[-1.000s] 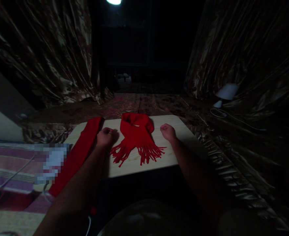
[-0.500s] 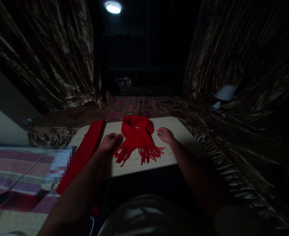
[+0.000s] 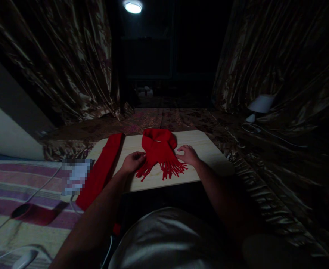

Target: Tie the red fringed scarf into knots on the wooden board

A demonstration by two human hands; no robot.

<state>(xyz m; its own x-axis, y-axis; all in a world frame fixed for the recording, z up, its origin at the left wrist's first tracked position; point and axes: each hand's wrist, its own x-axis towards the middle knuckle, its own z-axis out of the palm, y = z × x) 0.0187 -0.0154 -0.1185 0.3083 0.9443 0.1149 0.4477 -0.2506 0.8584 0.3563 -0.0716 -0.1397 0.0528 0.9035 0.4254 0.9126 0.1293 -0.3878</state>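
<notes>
A red knitted scarf (image 3: 160, 149) lies on a pale wooden board-like table (image 3: 206, 149). It is looped at the far side, its two ends crossed, with their fringes toward me. My left hand (image 3: 134, 161) is at the scarf's left edge, fingers bent loosely and tips against or very near the fabric. On the other side my right hand (image 3: 188, 154) is beside the right fringed end, thumb and forefinger apart. Its lower fingertips come close to the cloth; contact is hard to tell in the dim light. A second long red cloth (image 3: 102, 168) lies folded along the table's left side.
A striped bedspread (image 3: 21, 183) covers the left, with a dark red cylindrical object (image 3: 38, 214) and white cables on it. A blurred-out item (image 3: 78, 177) sits by the table's left edge. A white lamp (image 3: 261, 104) stands at right, below the curtains (image 3: 287, 56).
Both hands have moved in toward the scarf from either side. The fingers of my left hand have loosened from a fist, and my right thumb and forefinger have spread. The view has shifted slightly.
</notes>
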